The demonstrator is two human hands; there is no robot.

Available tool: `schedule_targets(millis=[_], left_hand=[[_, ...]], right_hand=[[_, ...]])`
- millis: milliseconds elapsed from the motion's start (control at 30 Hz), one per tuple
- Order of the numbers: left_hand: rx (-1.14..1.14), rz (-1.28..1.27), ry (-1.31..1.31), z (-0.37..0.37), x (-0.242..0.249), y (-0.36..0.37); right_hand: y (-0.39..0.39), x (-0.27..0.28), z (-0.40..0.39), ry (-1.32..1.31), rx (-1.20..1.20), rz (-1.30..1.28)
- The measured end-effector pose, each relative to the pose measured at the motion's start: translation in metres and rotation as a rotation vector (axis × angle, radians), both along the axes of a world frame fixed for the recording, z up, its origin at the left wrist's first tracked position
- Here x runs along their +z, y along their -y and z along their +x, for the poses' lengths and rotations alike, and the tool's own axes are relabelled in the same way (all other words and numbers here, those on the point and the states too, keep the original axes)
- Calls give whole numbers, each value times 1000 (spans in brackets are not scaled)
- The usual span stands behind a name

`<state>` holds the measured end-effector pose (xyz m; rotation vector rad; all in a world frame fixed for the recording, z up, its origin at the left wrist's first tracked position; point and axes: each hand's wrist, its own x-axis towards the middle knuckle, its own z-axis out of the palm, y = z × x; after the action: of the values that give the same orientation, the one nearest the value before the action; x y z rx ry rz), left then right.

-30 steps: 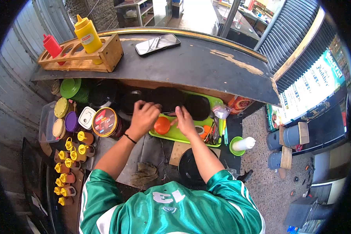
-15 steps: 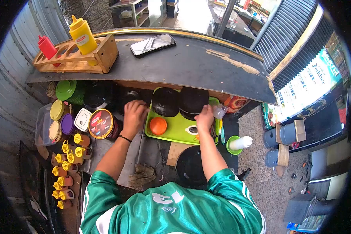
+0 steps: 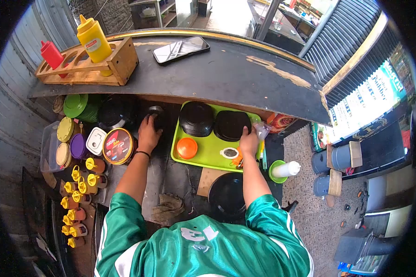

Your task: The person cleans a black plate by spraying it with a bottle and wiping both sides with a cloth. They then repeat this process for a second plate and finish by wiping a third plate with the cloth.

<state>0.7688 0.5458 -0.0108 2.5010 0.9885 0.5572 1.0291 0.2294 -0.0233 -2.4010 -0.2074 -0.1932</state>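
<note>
At three o'clock on the tray (image 3: 209,151), the right hand (image 3: 249,140) curls beside a black dish (image 3: 231,124); past nine, the left hand (image 3: 149,135) is at a dark bowl (image 3: 157,111). I cannot tell either's grip. An orange bowl (image 3: 187,148) sits at eight.

Black dishes (image 3: 230,123) stand behind the tray's (image 3: 210,152) open middle.

Washed-out glare on the far floor (image 3: 226,19), deep shadow under the black shelf (image 3: 217,78), fisheye-bent edges
</note>
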Motion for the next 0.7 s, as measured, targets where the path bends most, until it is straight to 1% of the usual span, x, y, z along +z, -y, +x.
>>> schedule_targets(millis=[33, 67, 133, 167, 233, 267, 300, 333, 367, 400, 433, 467, 533, 567, 633, 667, 700], left_hand=[[-13, 22, -98, -1, -4, -3], [-16, 19, -99, -1, -5, -6], [-59, 17, -336, 1, -8, -9], [-63, 13, -334, 1, -10, -9], [-84, 74, -474, 2, -11, -10], [-85, 72, -473, 4, -12, -10], [-76, 9, -555, 8, -7, -9], [-67, -54, -636, 10, -4, -9], [-67, -54, -636, 9, -8, -9], [-89, 27, -653, 7, -19, -11], [-113, 109, -670, 6, -30, -13], [-114, 110, -670, 5, -42, -13], [-174, 425, -663, 1, -66, -14], [-175, 428, -663, -1, -76, -14], [-178, 615, -673, -2, -79, -13], [-178, 618, -670, -1, -79, -16], [-161, 618, -554, -2, -67, -16]], right_hand=[[-2, 22, -8, -151, -35, -49], [-3, 30, -11, -152, -38, -52], [-2, 39, -12, -281, 36, -161], [0, 34, -11, -279, 32, -166], [0, 28, -10, -231, 116, -153], [-1, 25, -12, -194, 79, -140], [-2, 26, -13, -195, 79, -142], [-3, 28, -14, -178, 73, -90], [-3, 29, -15, -162, 67, -39], [-4, 28, -14, -160, 68, -40], [-5, 26, -13, -148, 76, 13], [-5, 24, -13, -137, 84, 67], [-9, 34, -19, -122, 82, 108], [-11, 39, -22, -107, 79, 149], [-11, 37, -22, -60, 87, 152], [-12, 37, -22, -15, 101, 149], [-12, 38, -22, -14, 103, 149]])
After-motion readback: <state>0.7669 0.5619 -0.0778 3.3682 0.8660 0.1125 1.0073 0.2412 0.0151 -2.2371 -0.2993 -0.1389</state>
